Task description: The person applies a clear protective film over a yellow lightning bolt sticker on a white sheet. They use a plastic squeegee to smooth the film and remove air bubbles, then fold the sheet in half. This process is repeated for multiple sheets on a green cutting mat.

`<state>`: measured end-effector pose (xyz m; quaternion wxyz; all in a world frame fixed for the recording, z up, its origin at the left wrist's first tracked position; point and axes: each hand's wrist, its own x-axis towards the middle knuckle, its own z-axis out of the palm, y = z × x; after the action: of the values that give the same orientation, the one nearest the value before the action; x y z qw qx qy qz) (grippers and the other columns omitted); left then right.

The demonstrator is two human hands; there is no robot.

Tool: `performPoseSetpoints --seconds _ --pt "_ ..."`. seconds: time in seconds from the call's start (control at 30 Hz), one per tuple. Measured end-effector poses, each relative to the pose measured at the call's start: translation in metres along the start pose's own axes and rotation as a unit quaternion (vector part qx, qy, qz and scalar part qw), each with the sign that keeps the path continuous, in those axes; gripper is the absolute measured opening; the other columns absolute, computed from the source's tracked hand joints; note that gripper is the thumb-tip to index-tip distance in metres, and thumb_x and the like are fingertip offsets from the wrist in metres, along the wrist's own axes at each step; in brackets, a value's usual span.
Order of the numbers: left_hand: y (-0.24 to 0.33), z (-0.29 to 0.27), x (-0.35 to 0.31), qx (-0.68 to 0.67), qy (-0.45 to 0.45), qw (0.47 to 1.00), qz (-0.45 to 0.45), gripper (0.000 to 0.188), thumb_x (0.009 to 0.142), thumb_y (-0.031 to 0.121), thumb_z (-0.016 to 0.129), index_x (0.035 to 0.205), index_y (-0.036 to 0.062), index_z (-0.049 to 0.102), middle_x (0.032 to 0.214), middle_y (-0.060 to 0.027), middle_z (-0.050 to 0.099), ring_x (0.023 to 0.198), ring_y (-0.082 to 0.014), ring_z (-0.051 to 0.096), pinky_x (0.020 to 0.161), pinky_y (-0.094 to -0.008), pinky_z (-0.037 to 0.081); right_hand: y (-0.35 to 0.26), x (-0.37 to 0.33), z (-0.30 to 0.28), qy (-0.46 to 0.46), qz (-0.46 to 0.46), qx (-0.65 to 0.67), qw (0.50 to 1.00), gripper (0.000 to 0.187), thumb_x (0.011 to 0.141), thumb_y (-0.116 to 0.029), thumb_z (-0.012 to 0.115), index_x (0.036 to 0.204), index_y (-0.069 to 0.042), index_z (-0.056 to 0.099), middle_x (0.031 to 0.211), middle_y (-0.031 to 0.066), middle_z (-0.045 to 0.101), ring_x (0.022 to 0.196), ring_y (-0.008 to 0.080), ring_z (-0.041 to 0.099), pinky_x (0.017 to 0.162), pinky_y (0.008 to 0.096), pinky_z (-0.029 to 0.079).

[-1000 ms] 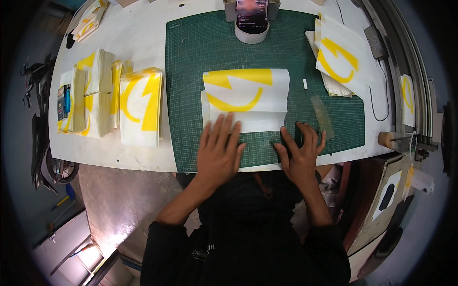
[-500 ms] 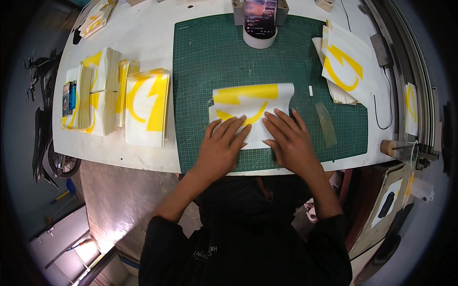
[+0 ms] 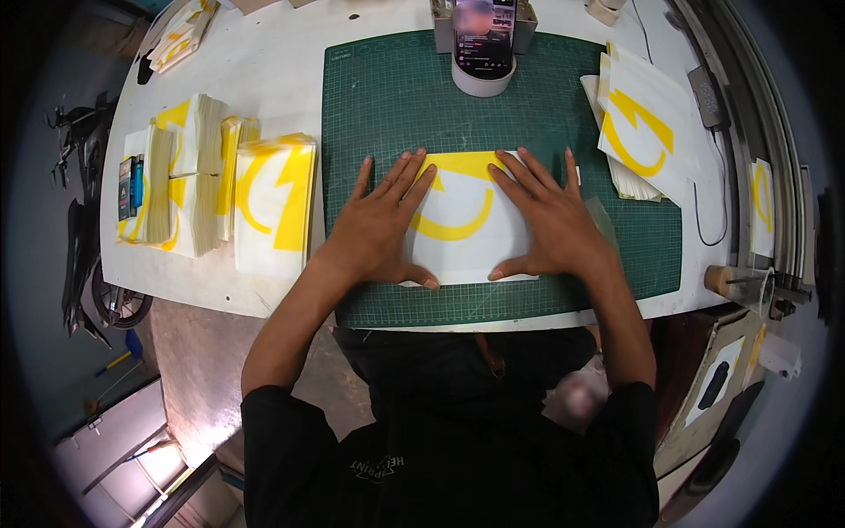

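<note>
A white sheet with a yellow printed shape [image 3: 453, 231] lies folded flat on the green cutting mat [image 3: 396, 97]. My left hand [image 3: 374, 224] is spread over its left side, fingertips near the far left corner and thumb at the near edge. Mirroring it, my right hand [image 3: 559, 220] presses the right side with fingers spread, its thumb also by the near edge. Both palms hide the sheet's side edges. Partly behind my right hand lies a translucent strip [image 3: 604, 218]. Whether the sheet is paper, plastic or cloth I cannot tell.
Several stacks of folded yellow-and-white sheets [image 3: 275, 202] stand left of the mat, a lighter [image 3: 136, 187] on one. More sheets [image 3: 634, 123] lie at the mat's right. A phone [image 3: 484, 40] leans in a white round holder [image 3: 483, 84]. A clear cup [image 3: 748, 283] sits at the right edge.
The sheet's curled far part now lies flat. My hands have moved away from me and apart, from the near fold to the sheet's two sides.
</note>
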<state>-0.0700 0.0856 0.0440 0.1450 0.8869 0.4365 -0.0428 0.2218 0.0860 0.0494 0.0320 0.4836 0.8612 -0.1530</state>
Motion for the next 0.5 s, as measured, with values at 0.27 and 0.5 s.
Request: performPoseSetpoints --seconds 0.27,0.5 --pt "0.007 -0.002 0.009 0.018 -0.057 0.998 -0.029 0.168 0.042 0.080 0.092 0.168 -0.0002 0.015 0.177 -0.0195 0.014 0.165 -0.0327 0.015 0.130 -0.0672 0.011 -0.026 0.028 0.014 0.019 -0.069 0.048 0.996 0.151 0.041 -0.068 0.097 0.164 -0.007 0.035 0.172 0.0151 0.033 0.162 0.0305 0.024 0.128 0.0726 0.000" --pt "0.008 -0.007 0.005 0.011 -0.054 0.998 -0.043 0.171 0.039 0.080 0.092 0.169 0.0036 0.011 0.178 -0.0190 0.013 0.165 -0.0328 0.015 0.130 -0.0665 0.010 0.027 -0.020 0.004 0.048 0.034 0.024 0.998 0.138 0.051 -0.073 0.091 0.162 -0.008 0.040 0.171 0.0112 0.035 0.160 0.0297 0.030 0.128 0.0717 0.005"
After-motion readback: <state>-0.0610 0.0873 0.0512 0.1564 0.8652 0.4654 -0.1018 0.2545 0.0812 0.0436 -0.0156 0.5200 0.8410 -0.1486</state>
